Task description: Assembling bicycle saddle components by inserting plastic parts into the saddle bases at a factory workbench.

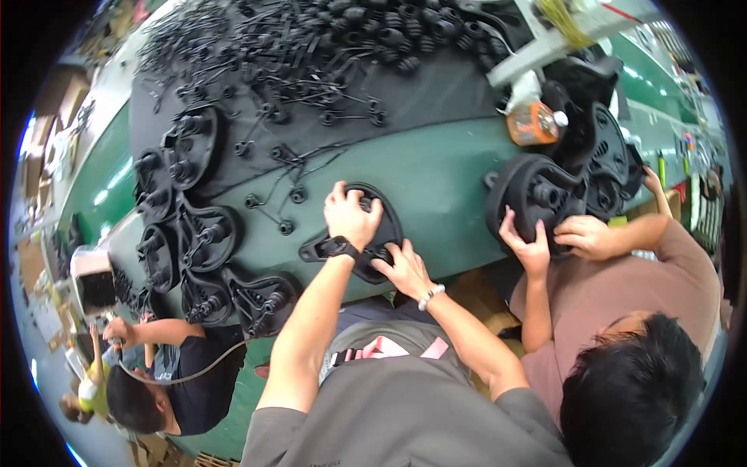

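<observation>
In front of me on the green table lies a black plastic housing (pixel 383 232), round at one end and tapering to a narrow tip on the left. My left hand (pixel 352 218), with a watch at the wrist, reaches over its top. The fingers curl down onto a round black fitting inside it. My right hand (pixel 406 271), below a beaded bracelet, grips the housing's lower right edge, its thumb and fingers bent around another small fitting that is partly hidden. Just left of the housing, thin black rods with round ends (pixel 285 227) lie loose.
Similar black housings (pixel 208 233) are stacked at the left. A heap of black rods (pixel 264 47) and ribbed black sleeves (pixel 408 31) covers the far side on dark cloth. An orange bottle (pixel 533 124) stands at right. Co-workers sit on both sides; the right one handles a housing (pixel 537 194).
</observation>
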### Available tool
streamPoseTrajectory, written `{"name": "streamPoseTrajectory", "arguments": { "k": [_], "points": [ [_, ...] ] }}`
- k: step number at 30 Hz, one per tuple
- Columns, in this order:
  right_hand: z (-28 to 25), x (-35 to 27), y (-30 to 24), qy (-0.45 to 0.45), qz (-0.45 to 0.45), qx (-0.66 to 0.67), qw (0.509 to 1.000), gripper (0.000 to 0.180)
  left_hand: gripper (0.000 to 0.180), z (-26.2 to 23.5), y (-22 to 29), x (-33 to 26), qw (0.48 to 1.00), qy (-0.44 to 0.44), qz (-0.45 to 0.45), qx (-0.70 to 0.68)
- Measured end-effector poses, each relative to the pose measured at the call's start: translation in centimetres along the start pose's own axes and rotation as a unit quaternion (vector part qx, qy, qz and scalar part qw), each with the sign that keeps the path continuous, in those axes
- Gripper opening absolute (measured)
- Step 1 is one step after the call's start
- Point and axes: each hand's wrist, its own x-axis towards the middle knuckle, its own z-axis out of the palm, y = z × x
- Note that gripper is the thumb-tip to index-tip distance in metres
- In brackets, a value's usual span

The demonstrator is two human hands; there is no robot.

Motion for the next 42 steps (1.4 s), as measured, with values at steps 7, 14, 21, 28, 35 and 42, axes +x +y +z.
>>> {"name": "streamPoseTrajectory", "arguments": {
  "k": [7, 14, 21, 28, 35, 42],
  "points": [
    [2.3, -0.9, 1.8, 0.075, 0.08, 0.222, 0.969, 0.131, 0.065, -1.5, -1.1, -0.7, 0.994, -0.094, -0.038, -0.042],
    [2.1, 0.7, 1.0, 0.045, 0.076, 0.222, 0.971, 0.139, 0.064, -2.1, -1.5, -0.4, 0.995, -0.078, -0.046, -0.033],
    [2.2, 0.6, 2.4, 0.06, 0.063, 0.265, 0.96, 0.141, 0.113, -5.1, -5.1, -3.6, 0.925, -0.246, -0.114, -0.265],
    [2.1, 0.7, 2.9, 0.03, 0.033, 0.274, 0.961, 0.144, 0.121, -6.0, -11.6, -9.6, 0.966, -0.229, 0.113, 0.024],
    [1.9, 1.3, 4.4, 0.041, 0.037, 0.267, 0.962, 0.142, 0.108, -4.5, -9.6, -11.0, 0.979, -0.203, -0.013, 0.005],
    [3.2, 0.8, 4.0, 0.044, 0.029, 0.242, 0.969, 0.139, 0.098, -1.7, -11.7, -18.2, 0.98, 0.066, -0.176, -0.069]
  ]
}}
